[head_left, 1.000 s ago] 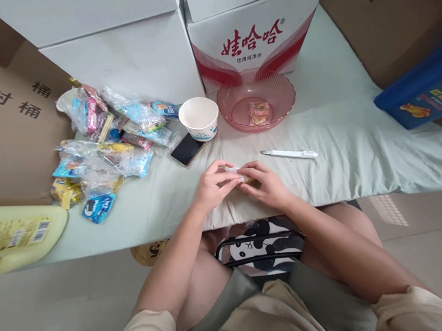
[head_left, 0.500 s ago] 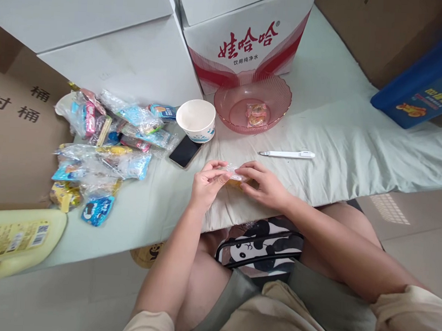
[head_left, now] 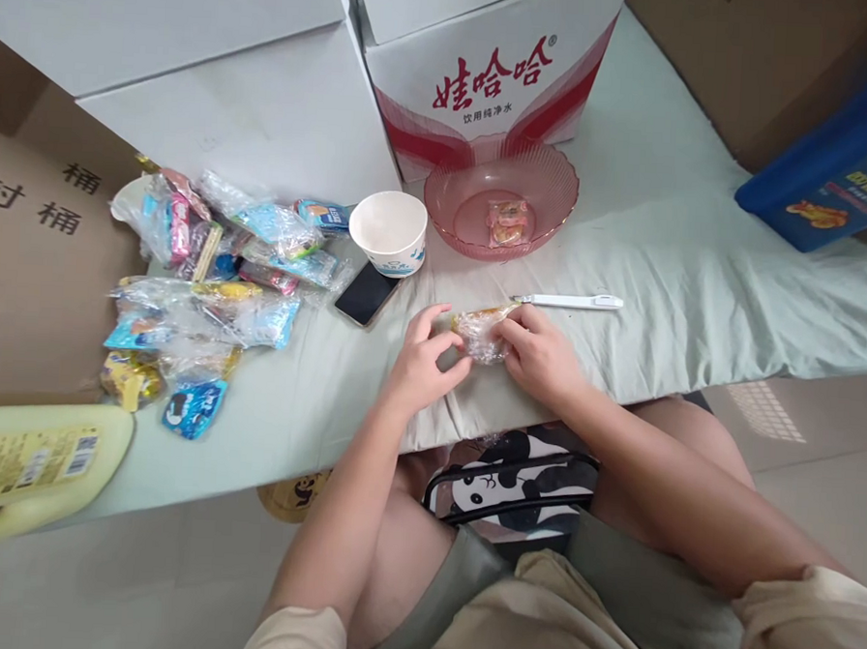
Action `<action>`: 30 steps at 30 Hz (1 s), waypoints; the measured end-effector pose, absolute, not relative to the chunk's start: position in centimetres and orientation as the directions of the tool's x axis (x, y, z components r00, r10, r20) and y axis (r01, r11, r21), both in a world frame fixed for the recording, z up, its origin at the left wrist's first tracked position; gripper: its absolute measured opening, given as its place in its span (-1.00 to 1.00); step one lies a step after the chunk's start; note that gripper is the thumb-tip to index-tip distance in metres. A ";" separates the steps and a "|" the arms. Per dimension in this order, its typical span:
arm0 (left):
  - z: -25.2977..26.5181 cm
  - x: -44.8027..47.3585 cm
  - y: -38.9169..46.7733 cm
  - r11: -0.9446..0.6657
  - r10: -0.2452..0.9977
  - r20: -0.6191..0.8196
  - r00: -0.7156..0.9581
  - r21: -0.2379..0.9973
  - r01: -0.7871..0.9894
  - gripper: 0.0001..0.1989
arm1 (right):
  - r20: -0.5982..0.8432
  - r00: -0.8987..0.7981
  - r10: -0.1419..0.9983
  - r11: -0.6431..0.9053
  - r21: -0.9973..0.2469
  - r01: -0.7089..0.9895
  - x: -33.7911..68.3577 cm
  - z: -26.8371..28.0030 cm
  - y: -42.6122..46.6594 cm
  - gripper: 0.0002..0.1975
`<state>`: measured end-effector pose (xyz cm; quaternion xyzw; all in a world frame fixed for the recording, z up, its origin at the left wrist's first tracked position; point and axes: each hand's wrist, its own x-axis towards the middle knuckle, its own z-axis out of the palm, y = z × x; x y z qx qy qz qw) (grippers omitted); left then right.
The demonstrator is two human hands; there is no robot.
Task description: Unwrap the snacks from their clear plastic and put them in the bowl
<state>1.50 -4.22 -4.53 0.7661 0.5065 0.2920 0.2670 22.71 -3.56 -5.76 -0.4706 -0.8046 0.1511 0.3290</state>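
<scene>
A snack packet [head_left: 481, 333] in crinkled clear wrapping with yellow showing along its upper edge is above the cloth near the table's front edge. My right hand [head_left: 542, 357] pinches its right end between thumb and fingers. At the packet's left end is my left hand [head_left: 426, 361], thumb and fingers apart, with the fingertips close to the wrapping; whether they touch it is unclear. Just behind the right hand lies a white pen-shaped cutter [head_left: 572, 301]. Beyond it, a pink ribbed bowl [head_left: 453, 231] holds small wrapped biscuits [head_left: 508, 223].
A pile of wrapped snacks [head_left: 211, 255] spreads over the left side. A paper cup [head_left: 389, 233] stands beside a phone [head_left: 366, 294]. White cartons [head_left: 482, 85] line the back, a blue container [head_left: 826, 180] is at right, and a yellow jug [head_left: 48, 459] is at front left.
The packet has been turned, so more of its clear wrapping shows and its yellow part faces away from me. My left fingers have spread from their pinch; the right hand has shifted slightly right.
</scene>
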 end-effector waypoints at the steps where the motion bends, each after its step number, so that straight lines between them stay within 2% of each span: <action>1: -4.6 1.5 -4.1 -0.340 0.934 0.194 0.300 0.741 0.578 -0.88 | 0.388 -0.355 0.851 0.525 -0.591 0.613 22.8 -5.8 -3.5 -0.79; 3: -4.7 1.4 -3.8 -0.271 0.959 0.197 0.203 0.847 0.458 -0.80 | 0.397 -0.393 0.829 0.555 -0.661 0.505 22.7 -5.9 -3.5 -0.80; 6: -5.0 1.2 -3.4 -0.067 0.996 0.046 0.079 0.956 0.286 -0.59 | 0.423 -0.452 0.785 0.595 -0.717 0.364 22.3 -5.9 -3.8 -0.79; 8: -5.0 1.2 -3.4 0.045 0.987 -0.085 0.138 0.961 0.273 -0.50 | 0.456 -0.455 0.765 0.622 -0.706 0.338 22.1 -5.8 -3.9 -0.79; 10: -4.9 1.3 -3.6 0.087 0.966 -0.153 0.209 0.952 0.293 -0.50 | 0.494 -0.410 0.767 0.635 -0.674 0.377 22.0 -5.7 -4.0 -0.81; 14: -4.7 1.5 -3.9 0.054 0.971 -0.114 0.209 0.961 0.271 -0.60 | 0.444 -0.305 0.843 0.538 -0.715 0.446 22.1 -5.5 -3.9 -0.81; 17: -4.9 1.5 -3.7 0.053 0.978 -0.105 0.178 0.960 0.277 -0.70 | 0.363 -0.316 0.877 0.474 -0.759 0.446 22.2 -5.5 -3.8 -0.81; 21: -4.9 1.2 -3.2 0.022 0.997 -0.038 0.060 0.970 0.241 -0.77 | 0.370 -0.301 0.879 0.470 -0.777 0.419 22.3 -5.2 -3.7 -0.73; 23: -4.7 1.1 -3.1 -0.023 1.000 0.020 0.015 0.976 0.218 -0.76 | 0.363 -0.296 0.883 0.462 -0.781 0.421 22.3 -5.2 -3.7 -0.73; 27: -4.2 1.2 -3.2 -0.019 0.997 0.008 0.080 0.991 0.133 -0.63 | 0.269 -0.293 0.917 0.383 -0.800 0.462 22.0 -5.5 -3.5 -0.53; 30: -4.4 1.3 -3.1 0.003 0.996 -0.012 0.088 0.995 0.104 -0.61 | 0.262 -0.276 0.925 0.367 -0.808 0.462 22.0 -5.3 -3.3 -0.68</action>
